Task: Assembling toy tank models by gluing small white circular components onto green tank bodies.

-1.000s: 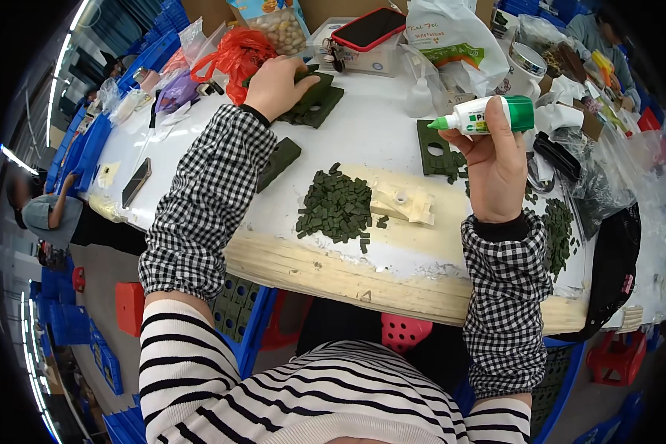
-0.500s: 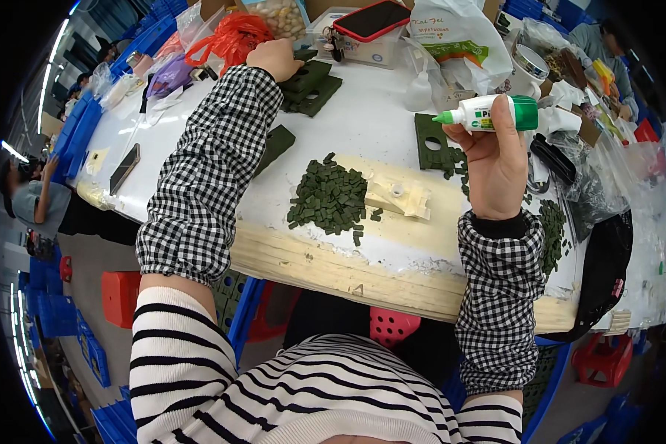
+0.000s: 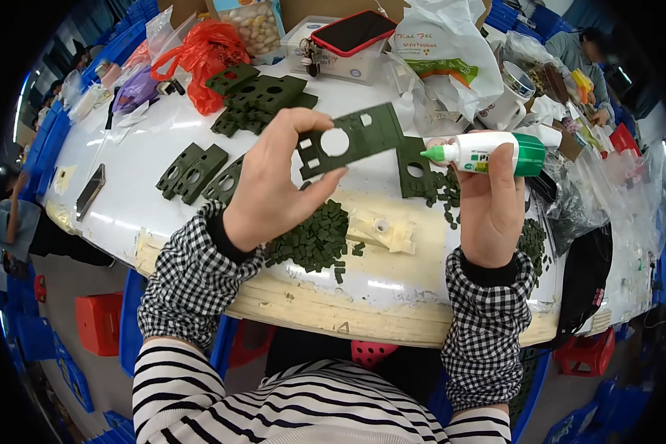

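Head view: the person's left hand [image 3: 277,177] pinches the left end of a flat, dark-green rectangular plate with a round hole [image 3: 368,140]; the right hand [image 3: 490,207] grips a white-and-green plastic squeeze bottle [image 3: 479,152]. Small dark-green chips [image 3: 317,238] lie heaped just below the left hand.

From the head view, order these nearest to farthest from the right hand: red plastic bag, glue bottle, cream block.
1. Glue bottle: in the right hand.
2. Cream block: to that hand's left.
3. Red plastic bag: far left, toward the back.
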A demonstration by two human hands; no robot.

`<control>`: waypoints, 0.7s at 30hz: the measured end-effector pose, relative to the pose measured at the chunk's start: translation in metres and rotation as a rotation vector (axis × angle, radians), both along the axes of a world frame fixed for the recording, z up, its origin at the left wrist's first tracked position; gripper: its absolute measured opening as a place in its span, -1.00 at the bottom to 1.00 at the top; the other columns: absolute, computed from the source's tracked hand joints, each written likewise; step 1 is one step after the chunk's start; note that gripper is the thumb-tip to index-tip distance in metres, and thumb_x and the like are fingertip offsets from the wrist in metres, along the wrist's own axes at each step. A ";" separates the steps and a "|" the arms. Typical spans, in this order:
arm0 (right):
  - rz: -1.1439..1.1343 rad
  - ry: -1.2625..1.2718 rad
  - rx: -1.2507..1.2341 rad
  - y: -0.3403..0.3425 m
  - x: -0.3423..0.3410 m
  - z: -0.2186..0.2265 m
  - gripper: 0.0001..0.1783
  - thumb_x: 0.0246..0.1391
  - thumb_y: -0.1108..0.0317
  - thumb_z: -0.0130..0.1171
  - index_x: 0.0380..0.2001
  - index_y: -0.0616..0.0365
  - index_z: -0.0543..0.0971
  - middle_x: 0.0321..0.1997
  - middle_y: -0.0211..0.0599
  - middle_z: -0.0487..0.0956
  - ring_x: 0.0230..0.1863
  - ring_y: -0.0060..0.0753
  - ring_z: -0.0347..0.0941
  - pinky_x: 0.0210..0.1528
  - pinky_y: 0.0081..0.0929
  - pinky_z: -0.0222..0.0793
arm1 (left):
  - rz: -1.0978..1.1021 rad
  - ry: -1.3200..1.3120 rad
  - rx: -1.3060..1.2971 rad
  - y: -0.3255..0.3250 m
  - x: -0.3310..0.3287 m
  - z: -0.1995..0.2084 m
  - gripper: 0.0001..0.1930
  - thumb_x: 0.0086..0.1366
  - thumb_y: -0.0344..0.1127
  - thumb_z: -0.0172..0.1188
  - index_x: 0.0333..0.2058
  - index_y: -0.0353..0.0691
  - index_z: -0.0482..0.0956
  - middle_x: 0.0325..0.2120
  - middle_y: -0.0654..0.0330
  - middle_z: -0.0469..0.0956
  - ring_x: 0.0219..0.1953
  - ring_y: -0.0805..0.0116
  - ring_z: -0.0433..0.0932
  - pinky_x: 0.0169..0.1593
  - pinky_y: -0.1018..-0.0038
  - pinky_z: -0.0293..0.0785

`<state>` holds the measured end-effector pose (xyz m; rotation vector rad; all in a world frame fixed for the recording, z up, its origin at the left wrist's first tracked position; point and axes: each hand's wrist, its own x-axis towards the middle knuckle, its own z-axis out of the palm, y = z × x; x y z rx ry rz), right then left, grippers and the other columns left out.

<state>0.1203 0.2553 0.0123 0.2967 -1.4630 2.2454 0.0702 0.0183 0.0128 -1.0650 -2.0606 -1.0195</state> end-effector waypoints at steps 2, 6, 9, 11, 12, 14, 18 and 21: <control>-0.041 0.015 0.105 -0.006 0.003 0.000 -0.65 0.24 0.16 0.00 -0.11 0.24 0.41 -0.15 -0.18 0.51 -0.05 -0.27 0.47 0.08 -0.23 0.35 | -0.062 -0.088 0.025 0.001 0.006 -0.007 -0.50 -0.10 -0.53 0.35 -0.15 -0.31 0.35 -0.22 0.00 0.48 -0.19 0.07 0.51 -0.12 0.37 0.44; 0.040 0.044 0.086 -0.019 0.004 0.007 -0.71 0.15 0.31 0.15 -0.15 0.26 0.42 -0.17 -0.17 0.55 -0.15 -0.45 0.47 -0.04 -0.50 0.36 | -0.155 -0.080 0.024 0.005 0.009 -0.009 -0.49 -0.10 -0.54 0.37 -0.14 -0.28 0.36 -0.13 -0.04 0.49 -0.14 0.07 0.51 -0.09 0.36 0.45; 0.047 0.040 0.113 -0.018 0.004 0.005 -0.70 0.13 0.35 0.16 -0.13 0.27 0.39 -0.15 -0.09 0.54 -0.05 -0.31 0.48 0.03 -0.41 0.36 | -0.225 -0.107 0.028 0.005 0.009 -0.010 -0.48 -0.10 -0.56 0.36 -0.13 -0.26 0.35 -0.10 -0.03 0.49 -0.12 0.08 0.50 -0.08 0.36 0.45; 0.060 0.053 0.110 -0.018 0.003 0.002 -0.68 0.13 0.38 0.16 -0.11 0.29 0.37 -0.14 -0.12 0.52 0.01 -0.19 0.47 0.07 -0.33 0.37 | -0.242 -0.066 -0.027 0.003 0.006 -0.010 -0.45 -0.08 -0.57 0.38 -0.11 -0.27 0.31 -0.06 -0.10 0.46 -0.08 0.08 0.50 -0.08 0.37 0.45; 0.045 0.040 0.112 -0.020 0.004 0.002 -0.68 0.13 0.39 0.16 -0.11 0.29 0.37 -0.13 -0.13 0.51 0.00 -0.18 0.47 0.07 -0.33 0.37 | -0.251 -0.046 -0.059 0.002 0.005 -0.010 -0.44 -0.07 -0.57 0.38 -0.09 -0.28 0.29 -0.04 -0.13 0.45 -0.06 0.08 0.51 -0.08 0.37 0.45; 0.016 0.012 0.118 -0.022 0.005 0.003 -0.68 0.12 0.40 0.16 -0.11 0.31 0.38 -0.13 -0.15 0.48 0.00 -0.16 0.48 0.07 -0.32 0.37 | -0.250 -0.049 -0.049 0.002 0.005 -0.012 -0.44 -0.07 -0.57 0.38 -0.09 -0.27 0.29 -0.04 -0.13 0.45 -0.06 0.08 0.50 -0.08 0.36 0.45; 0.028 0.038 0.152 -0.022 0.003 0.003 -0.71 0.12 0.42 0.16 -0.13 0.32 0.40 -0.13 -0.19 0.46 -0.02 -0.16 0.48 0.06 -0.31 0.38 | -0.247 -0.063 -0.041 0.001 0.007 -0.010 -0.43 -0.08 -0.57 0.39 -0.10 -0.25 0.29 -0.03 -0.14 0.45 -0.05 0.07 0.50 -0.08 0.35 0.45; 0.019 0.022 0.167 -0.023 0.003 0.003 -0.72 0.12 0.42 0.16 -0.14 0.32 0.40 -0.13 -0.19 0.46 -0.02 -0.16 0.48 0.06 -0.31 0.38 | -0.255 -0.050 -0.035 0.001 0.007 -0.012 -0.43 -0.08 -0.58 0.39 -0.10 -0.25 0.29 -0.04 -0.13 0.45 -0.06 0.07 0.51 -0.06 0.33 0.44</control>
